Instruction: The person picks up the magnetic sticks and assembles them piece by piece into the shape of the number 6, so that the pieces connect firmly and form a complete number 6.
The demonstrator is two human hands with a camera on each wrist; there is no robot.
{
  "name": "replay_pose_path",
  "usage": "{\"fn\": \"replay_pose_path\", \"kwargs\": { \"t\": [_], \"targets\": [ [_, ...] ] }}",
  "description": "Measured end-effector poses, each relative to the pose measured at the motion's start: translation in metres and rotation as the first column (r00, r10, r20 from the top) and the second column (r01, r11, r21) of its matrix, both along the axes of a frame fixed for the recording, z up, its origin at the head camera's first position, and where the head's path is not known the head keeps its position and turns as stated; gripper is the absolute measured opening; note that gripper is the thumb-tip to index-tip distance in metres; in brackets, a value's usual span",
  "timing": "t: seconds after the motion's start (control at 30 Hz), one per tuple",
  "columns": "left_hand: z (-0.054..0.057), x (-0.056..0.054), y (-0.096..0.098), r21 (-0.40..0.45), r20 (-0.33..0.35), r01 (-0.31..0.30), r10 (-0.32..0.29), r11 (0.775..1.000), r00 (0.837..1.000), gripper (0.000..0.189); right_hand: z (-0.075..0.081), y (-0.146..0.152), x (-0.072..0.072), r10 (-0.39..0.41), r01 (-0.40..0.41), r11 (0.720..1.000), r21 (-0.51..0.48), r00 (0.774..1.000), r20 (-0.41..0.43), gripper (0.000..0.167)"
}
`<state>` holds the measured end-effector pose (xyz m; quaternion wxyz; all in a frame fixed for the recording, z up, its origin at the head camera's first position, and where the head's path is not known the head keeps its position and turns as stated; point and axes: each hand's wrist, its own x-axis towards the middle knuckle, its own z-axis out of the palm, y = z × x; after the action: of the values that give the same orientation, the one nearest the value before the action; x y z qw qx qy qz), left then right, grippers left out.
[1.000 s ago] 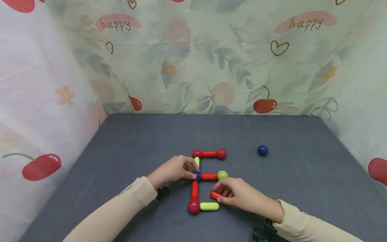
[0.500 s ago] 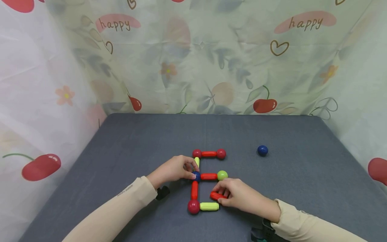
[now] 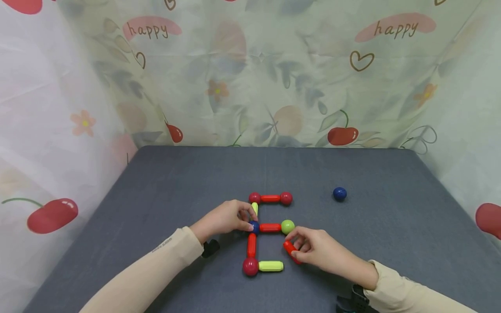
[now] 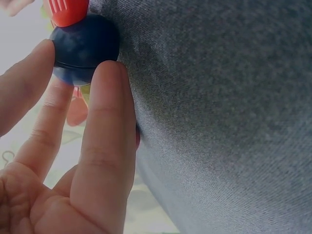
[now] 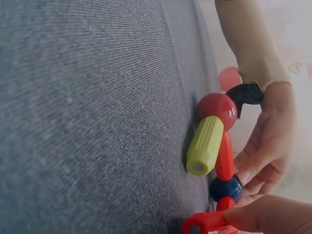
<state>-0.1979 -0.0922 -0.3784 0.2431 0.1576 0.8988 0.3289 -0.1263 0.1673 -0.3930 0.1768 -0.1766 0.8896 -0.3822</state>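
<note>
My left hand (image 3: 232, 219) pinches a dark blue ball (image 4: 90, 44) in the middle of a flat figure of magnetic rods and balls. From that ball a red rod (image 3: 270, 228) runs right to a lime-green ball (image 3: 287, 226). Another red rod (image 3: 252, 246) leads down to a red ball (image 3: 250, 266), which carries a yellow-green rod (image 3: 271, 266) with a bare right end. Just right of that end, my right hand (image 3: 321, 250) holds a loose red magnetic rod (image 3: 290, 249) slantwise between thumb and fingers. Its lower part is partly hidden by the thumb.
At the figure's top, a short yellow-green rod (image 3: 255, 208) reaches a red ball (image 3: 255, 198), joined by a red rod (image 3: 270, 198) to another red ball (image 3: 286, 198). A separate blue ball (image 3: 339, 194) lies farther right on the grey tabletop (image 3: 176, 174).
My right hand has shifted right, away from the figure, and the red rod in it has turned from nearly level to a steeper slant. The left hand stays on the blue ball.
</note>
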Motion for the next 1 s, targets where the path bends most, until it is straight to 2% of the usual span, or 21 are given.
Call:
{"fn": "replay_pose_path", "kwargs": {
  "t": [0.3,0.57,1.0],
  "targets": [
    [-0.0003,-0.0008,-0.0003,0.002,0.002,0.005,-0.005,1.0,1.0,0.017,-0.0006,0.0036,-0.001,-0.063,0.068,0.997,-0.046,0.994,0.089,0.029],
    [0.0009,-0.0004,0.0003,-0.002,0.008,0.002,-0.002,1.0,1.0,0.017,-0.0038,0.0004,-0.0039,-0.16,0.182,0.979,-0.088,0.964,0.212,0.031],
    [0.0012,-0.0012,0.0019,-0.002,0.009,0.007,-0.007,1.0,1.0,0.017,-0.009,0.0001,-0.0076,-0.202,0.267,0.944,-0.194,0.932,0.3,0.035]
  ]
}}
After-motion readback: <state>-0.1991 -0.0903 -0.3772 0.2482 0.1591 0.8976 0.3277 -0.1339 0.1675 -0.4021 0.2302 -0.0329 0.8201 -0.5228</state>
